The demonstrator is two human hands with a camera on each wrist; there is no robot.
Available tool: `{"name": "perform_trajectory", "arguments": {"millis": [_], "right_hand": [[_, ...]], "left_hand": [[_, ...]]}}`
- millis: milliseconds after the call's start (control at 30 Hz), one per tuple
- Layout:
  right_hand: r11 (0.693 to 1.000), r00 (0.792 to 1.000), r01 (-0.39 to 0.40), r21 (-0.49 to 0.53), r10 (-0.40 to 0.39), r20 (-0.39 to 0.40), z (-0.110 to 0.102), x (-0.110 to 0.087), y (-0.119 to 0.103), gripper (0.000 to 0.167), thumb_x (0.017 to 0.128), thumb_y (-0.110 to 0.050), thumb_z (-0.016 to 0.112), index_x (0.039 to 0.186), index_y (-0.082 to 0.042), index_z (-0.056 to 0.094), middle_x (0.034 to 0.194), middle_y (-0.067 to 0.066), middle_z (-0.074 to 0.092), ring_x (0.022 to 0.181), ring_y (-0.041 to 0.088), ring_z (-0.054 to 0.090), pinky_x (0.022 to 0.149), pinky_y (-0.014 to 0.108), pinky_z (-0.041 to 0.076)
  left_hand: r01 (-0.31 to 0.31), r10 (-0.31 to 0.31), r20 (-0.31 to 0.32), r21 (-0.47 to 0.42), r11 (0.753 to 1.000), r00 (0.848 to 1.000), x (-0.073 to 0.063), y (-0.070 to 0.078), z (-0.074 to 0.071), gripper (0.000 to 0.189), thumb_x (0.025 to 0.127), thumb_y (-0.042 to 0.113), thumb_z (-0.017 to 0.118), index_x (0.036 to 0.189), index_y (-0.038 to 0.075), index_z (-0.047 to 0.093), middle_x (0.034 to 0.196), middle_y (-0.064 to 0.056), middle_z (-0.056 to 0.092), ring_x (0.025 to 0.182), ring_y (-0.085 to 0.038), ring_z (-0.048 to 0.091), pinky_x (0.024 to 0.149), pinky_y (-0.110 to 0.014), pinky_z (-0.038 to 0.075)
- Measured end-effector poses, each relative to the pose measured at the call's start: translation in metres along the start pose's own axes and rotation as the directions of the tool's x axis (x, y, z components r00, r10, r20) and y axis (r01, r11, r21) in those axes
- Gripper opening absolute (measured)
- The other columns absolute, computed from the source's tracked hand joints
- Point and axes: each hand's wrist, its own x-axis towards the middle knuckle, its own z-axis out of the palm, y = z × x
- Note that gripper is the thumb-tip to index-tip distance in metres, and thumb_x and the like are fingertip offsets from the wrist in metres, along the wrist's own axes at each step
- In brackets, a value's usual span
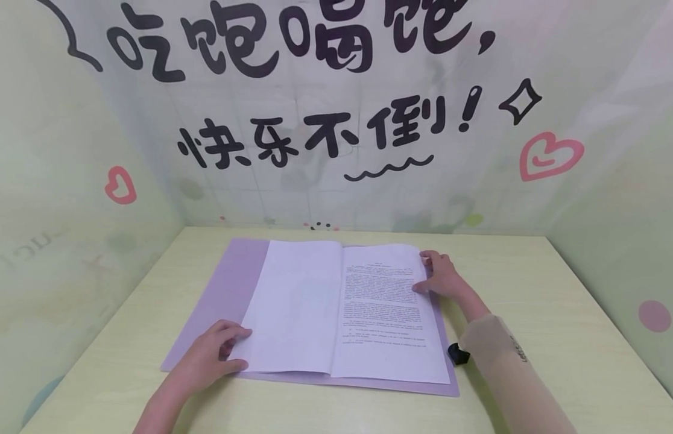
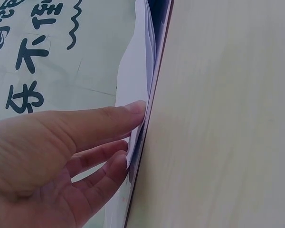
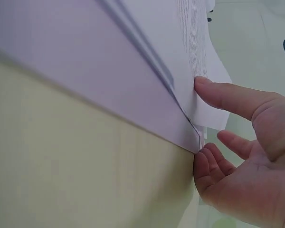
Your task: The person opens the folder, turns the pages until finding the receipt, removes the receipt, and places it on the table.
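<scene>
An open booklet of white sheets lies in a light purple folder [image 1: 228, 283]. Its left page [image 1: 295, 301] is blank and its right page [image 1: 382, 355] carries printed text. My left hand [image 1: 208, 355] rests at the lower left corner of the blank page, thumb near the bottom edge and fingertips at the side edge. In the left wrist view, loose sheets [image 2: 133, 71] bow up from the folder by the thumb. My right hand [image 1: 442, 277] is at the printed page's upper right edge. Its thumb touches the page, while the other fingertips meet the folder's edge in the right wrist view.
The folder lies on a pale wooden table [image 1: 559, 337]. A printed wall sheet [image 1: 336, 199] stands behind the table, with side panels left and right. A small black object [image 1: 458, 354] sits by the right sleeve [image 1: 499, 355].
</scene>
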Motion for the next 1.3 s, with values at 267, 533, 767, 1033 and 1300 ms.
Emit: {"name": "perform_trajectory", "arguments": {"millis": [267, 533, 767, 1033, 1300], "right_hand": [[0.993, 0.998, 0.062, 0.101, -0.062, -0.001, -0.001, -0.001, 0.003, 0.081, 0.079, 0.001, 0.076, 0.145, 0.003, 0.030, 0.130, 0.024, 0.050, 0.119, 0.036, 0.048, 0.107, 0.049, 0.040], [1.000, 0.998, 0.024, -0.014, -0.023, 0.059, -0.008, -0.004, 0.000, 0.083, 0.083, -0.009, 0.076, 0.149, 0.011, 0.029, 0.135, 0.029, 0.049, 0.116, 0.036, 0.048, 0.106, 0.050, 0.043], [0.999, 0.996, 0.039, -0.029, -0.036, 0.085, -0.009, -0.004, -0.002, 0.076, 0.084, -0.010, 0.076, 0.145, 0.011, 0.036, 0.139, 0.032, 0.048, 0.123, 0.040, 0.049, 0.110, 0.053, 0.041], [0.998, 0.999, 0.033, 0.059, -0.036, 0.038, -0.007, -0.004, -0.002, 0.078, 0.082, -0.003, 0.074, 0.147, 0.006, 0.032, 0.132, 0.027, 0.051, 0.118, 0.037, 0.052, 0.101, 0.047, 0.047], [0.980, 0.994, 0.106, 0.167, -0.102, -0.034, -0.013, -0.002, 0.003, 0.076, 0.085, 0.004, 0.069, 0.150, -0.003, 0.031, 0.122, 0.024, 0.053, 0.103, 0.029, 0.055, 0.079, 0.028, 0.048]], "left_hand": [[-0.013, 0.013, -0.004, 0.000, 1.000, 1.000, -0.001, -0.001, 0.001, 0.051, 0.070, 0.017, 0.087, 0.116, 0.006, 0.070, 0.114, -0.004, 0.062, 0.089, -0.007, 0.053, 0.078, -0.022, 0.052], [-0.019, 0.019, -0.008, -0.014, 1.000, 1.000, -0.001, -0.001, 0.002, 0.052, 0.070, 0.018, 0.087, 0.117, 0.007, 0.070, 0.115, -0.003, 0.062, 0.091, -0.010, 0.056, 0.081, -0.023, 0.052], [-0.020, 0.020, -0.014, -0.015, 1.000, 1.000, -0.002, -0.001, 0.002, 0.051, 0.070, 0.017, 0.087, 0.117, 0.007, 0.070, 0.114, -0.003, 0.062, 0.090, -0.008, 0.054, 0.079, -0.022, 0.052], [-0.011, 0.011, -0.014, -0.017, 1.000, 1.000, -0.003, -0.001, 0.002, 0.052, 0.070, 0.017, 0.087, 0.117, 0.007, 0.070, 0.115, -0.003, 0.062, 0.091, -0.009, 0.056, 0.080, -0.022, 0.053], [-0.021, 0.021, -0.022, -0.002, 1.000, 1.000, -0.001, -0.003, 0.003, 0.050, 0.070, 0.015, 0.086, 0.117, 0.006, 0.070, 0.115, -0.004, 0.062, 0.091, -0.007, 0.055, 0.080, -0.021, 0.053]]}}
